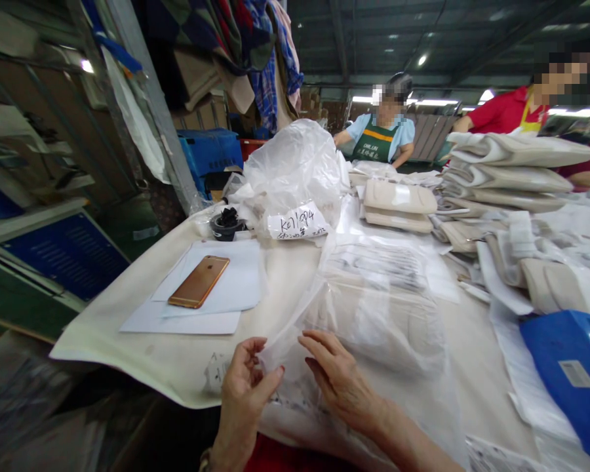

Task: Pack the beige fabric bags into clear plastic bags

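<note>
A large clear plastic bag (pixel 373 314) lies on the table with a beige folded item inside it, seen blurred through the film. My left hand (pixel 243 396) is at the bag's near left edge, fingers curled on the film and thumb toward the right. Over the near part of the bag, my right hand (pixel 341 380) has its fingers stretched out to the left, touching or just above the plastic. Just beyond the bag are beige bags (pixel 398 200) stacked with white wrapping.
A gold phone (pixel 200 282) rests on white papers (pixel 248 278) at left. Behind stand a black tape roll (pixel 227 225) and a crumpled plastic bag (pixel 295 170) with a handwritten label. A blue plastic object (pixel 565 367) and a beige pile (pixel 516 167) are right. Two people stand across the table.
</note>
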A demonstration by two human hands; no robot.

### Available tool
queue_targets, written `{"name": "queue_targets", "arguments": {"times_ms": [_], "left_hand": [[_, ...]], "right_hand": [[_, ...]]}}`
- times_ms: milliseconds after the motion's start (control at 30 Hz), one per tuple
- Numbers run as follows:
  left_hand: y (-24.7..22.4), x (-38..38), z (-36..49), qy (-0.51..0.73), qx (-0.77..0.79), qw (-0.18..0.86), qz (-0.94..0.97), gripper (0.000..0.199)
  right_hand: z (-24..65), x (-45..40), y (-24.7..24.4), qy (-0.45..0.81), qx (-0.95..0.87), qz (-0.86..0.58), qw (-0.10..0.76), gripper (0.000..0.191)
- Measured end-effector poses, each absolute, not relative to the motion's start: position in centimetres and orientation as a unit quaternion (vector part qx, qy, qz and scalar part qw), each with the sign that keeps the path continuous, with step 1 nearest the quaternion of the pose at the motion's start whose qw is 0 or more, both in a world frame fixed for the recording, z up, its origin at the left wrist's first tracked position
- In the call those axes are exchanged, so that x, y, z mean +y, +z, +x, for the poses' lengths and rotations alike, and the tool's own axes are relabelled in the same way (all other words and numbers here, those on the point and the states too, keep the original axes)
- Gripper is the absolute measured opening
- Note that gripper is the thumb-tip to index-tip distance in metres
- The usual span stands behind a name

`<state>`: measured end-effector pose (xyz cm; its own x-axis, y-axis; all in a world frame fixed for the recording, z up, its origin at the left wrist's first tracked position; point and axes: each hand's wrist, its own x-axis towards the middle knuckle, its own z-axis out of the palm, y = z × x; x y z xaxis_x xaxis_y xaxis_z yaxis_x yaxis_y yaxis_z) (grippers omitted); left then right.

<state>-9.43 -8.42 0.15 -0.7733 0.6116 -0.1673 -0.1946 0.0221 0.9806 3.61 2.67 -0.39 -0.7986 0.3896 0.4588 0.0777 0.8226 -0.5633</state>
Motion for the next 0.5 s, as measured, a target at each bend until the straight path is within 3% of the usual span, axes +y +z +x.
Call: {"name": "queue_targets", "arguments": {"times_ms": [200, 333, 433, 500], "left_hand": [[0.1, -8.4, -10.8, 0.661, 0.666, 0.253, 0.236, 0.018], [0.4, -9.2, -11.5, 0.678, 0.645, 0.209, 0.284, 0.021], [1.0, -9.7, -11.5, 0.656, 0.666, 0.150, 0.322, 0.013], [1.4, -9.6, -11.3, 0.608, 0.695, 0.110, 0.368, 0.025]], "right_hand": [[2.8, 1.4, -1.9, 0.261, -0.923, -0.127, 0.252, 0.036], [3.0, 1.4, -2.4, 0.269, -0.920, -0.139, 0.249, 0.033], [3.0, 1.4, -2.7, 0.272, -0.919, -0.145, 0.246, 0.033], [3.0, 1.4, -2.9, 0.272, -0.918, -0.149, 0.249, 0.032]]}}
